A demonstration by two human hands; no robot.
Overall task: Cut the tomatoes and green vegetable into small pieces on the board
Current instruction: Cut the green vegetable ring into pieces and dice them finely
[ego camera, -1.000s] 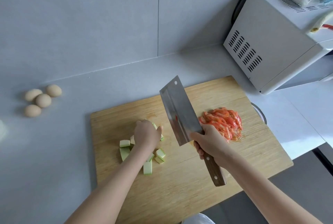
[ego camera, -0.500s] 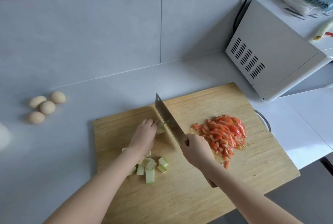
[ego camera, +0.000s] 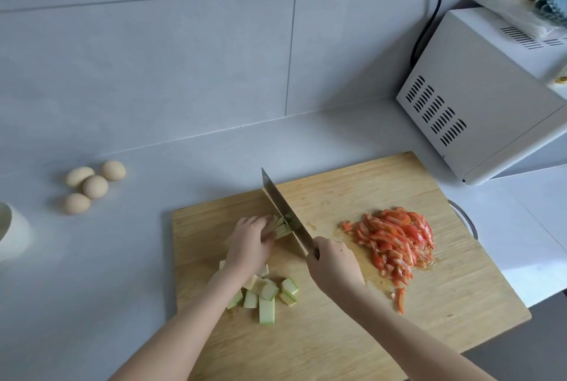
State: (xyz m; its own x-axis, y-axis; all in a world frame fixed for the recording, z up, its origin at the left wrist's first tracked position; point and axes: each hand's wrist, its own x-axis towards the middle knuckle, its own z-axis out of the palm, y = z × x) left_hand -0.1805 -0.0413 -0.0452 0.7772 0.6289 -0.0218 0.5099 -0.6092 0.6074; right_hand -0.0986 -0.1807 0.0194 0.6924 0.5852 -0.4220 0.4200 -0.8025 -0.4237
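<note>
A wooden cutting board (ego camera: 337,334) lies on the counter. My left hand (ego camera: 250,244) presses down on a stack of pale green vegetable strips (ego camera: 283,227) near the board's middle. My right hand (ego camera: 334,267) grips the handle of a cleaver (ego camera: 285,212), whose blade stands edge-down on those strips right beside my left fingertips. Several cut green chunks (ego camera: 267,294) lie on the board nearer to me, partly under my left wrist. A heap of sliced red tomato (ego camera: 395,242) sits on the board's right part.
Several eggs (ego camera: 92,186) lie on the counter at the left, with a white cup (ego camera: 12,230) at the left edge. A white microwave (ego camera: 484,98) stands at the back right, with a black cable (ego camera: 429,12) behind it. A metal ring (ego camera: 464,221) shows past the board's right edge.
The cleaver came down from a raised, flat-side-up pose to edge-down on the green strips. My left hand shifted from the cut chunks to hold the strips beside the blade.
</note>
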